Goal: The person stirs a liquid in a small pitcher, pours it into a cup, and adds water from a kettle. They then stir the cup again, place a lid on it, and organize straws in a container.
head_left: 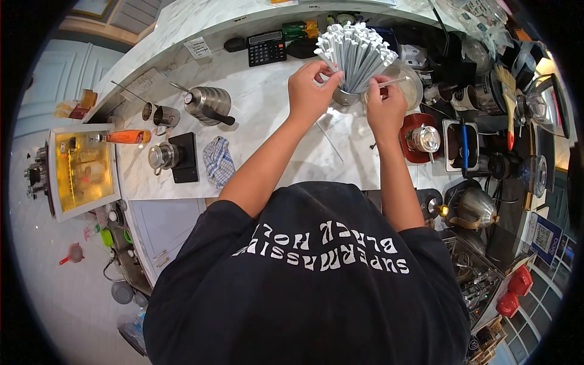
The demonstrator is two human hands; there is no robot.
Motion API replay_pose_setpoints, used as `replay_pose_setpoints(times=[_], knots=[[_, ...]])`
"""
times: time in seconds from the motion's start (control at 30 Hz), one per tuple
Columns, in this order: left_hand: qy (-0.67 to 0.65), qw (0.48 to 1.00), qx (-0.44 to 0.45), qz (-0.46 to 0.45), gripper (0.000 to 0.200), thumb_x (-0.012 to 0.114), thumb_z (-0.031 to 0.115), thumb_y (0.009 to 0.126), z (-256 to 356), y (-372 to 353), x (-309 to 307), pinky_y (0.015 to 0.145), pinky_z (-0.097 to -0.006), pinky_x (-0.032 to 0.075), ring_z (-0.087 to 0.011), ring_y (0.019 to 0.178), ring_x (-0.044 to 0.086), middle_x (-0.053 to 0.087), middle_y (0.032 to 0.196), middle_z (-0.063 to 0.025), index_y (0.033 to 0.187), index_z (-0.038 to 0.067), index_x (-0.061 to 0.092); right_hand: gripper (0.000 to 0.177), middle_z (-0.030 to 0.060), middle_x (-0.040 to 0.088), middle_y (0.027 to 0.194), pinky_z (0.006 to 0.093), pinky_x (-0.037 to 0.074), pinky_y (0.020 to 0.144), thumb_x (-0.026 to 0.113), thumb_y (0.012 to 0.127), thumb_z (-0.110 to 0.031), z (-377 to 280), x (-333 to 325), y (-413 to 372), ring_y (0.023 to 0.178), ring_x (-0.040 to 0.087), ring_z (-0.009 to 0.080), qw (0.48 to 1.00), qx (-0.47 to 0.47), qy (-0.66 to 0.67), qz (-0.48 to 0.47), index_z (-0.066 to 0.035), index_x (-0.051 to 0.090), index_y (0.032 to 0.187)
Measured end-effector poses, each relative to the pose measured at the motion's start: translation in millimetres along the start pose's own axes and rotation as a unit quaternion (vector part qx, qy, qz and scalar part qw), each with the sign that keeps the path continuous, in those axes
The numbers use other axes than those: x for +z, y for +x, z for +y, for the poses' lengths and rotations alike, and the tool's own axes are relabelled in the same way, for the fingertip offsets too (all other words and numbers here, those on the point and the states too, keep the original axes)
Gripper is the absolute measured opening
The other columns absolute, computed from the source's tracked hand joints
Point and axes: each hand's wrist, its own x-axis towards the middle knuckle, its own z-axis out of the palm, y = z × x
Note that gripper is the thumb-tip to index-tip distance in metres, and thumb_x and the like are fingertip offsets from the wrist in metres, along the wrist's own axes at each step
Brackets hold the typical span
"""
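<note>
A thick bunch of thin grey straws with white tops [359, 52], seemingly paper-wrapped, stands upright in a metal-looking cup [347, 100] at the back of the counter. My left hand [313, 88] is at the left side of the bunch, thumb and index finger pinched on a straw at its edge. To the right of the bunch, my right hand [386, 106] grips a single straw [397, 81] that points out sideways to the right. One loose straw [330, 144] lies on the marble counter [267, 100] between my forearms.
Left on the counter are a gooseneck kettle [208, 104], a glass server [163, 156] beside a black scale [185, 158], and a checked cloth [219, 160]. A calculator [266, 48] lies behind. On the right stand a red-based jar [424, 139] and a metal bin [460, 146].
</note>
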Motion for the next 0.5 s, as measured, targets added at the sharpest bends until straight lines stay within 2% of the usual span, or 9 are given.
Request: replay_pose_setpoints(times=[0.13, 0.23, 0.37, 0.5], knots=[[0.028, 1.000, 0.011, 0.006, 0.019, 0.086, 0.017, 0.082, 8.1, 2.8, -7.0, 0.065, -0.0329, 0.051, -0.0189, 0.069, 0.062, 0.073, 0.085, -0.0076, 0.092, 0.003, 0.077, 0.018, 0.0141, 0.073, 0.093, 0.0380, 0.055, 0.072, 0.072, 0.095, -0.014, -2.6, -4.8, 6.6, 0.075, 0.071, 0.0261, 0.997, -0.049, -0.055, 0.004, 0.003, 0.074, 0.102], [0.039, 0.999, 0.037, 0.008, 0.021, 0.085, 0.020, 0.085, 6.5, 7.7, -7.4, 0.064, -0.0302, 0.049, -0.0134, 0.069, 0.060, 0.072, 0.083, -0.0063, 0.090, 0.002, 0.076, 0.019, 0.0163, 0.073, 0.093, 0.0426, 0.054, 0.073, 0.073, 0.095, -0.016, 3.0, -3.7, 12.4, 0.075, 0.070, 0.0312, 0.991, -0.096, -0.090, 0.005, 0.002, 0.074, 0.100], [0.097, 0.993, 0.065, -0.015, 0.021, 0.086, 0.020, 0.084, 0.9, 13.0, -4.3, 0.064, -0.0311, 0.049, -0.0163, 0.068, 0.061, 0.070, 0.081, -0.0065, 0.090, 0.002, 0.077, 0.020, 0.0174, 0.073, 0.088, 0.0488, 0.052, 0.073, 0.076, 0.092, -0.019, 8.6, 1.4, 14.0, 0.076, 0.068, 0.0380, 0.976, -0.165, -0.140, 0.000, 0.000, 0.074, 0.095], [0.138, 0.987, 0.069, -0.050, 0.023, 0.087, 0.021, 0.083, -28.0, 10.9, 7.3, 0.065, -0.0315, 0.050, -0.0174, 0.068, 0.062, 0.070, 0.081, -0.0065, 0.092, 0.003, 0.078, 0.022, 0.0151, 0.071, 0.078, 0.0508, 0.051, 0.071, 0.078, 0.091, -0.021, 25.8, 13.4, 5.3, 0.073, 0.067, 0.0392, 0.969, -0.100, -0.222, -0.038, -0.001, 0.071, 0.086]])
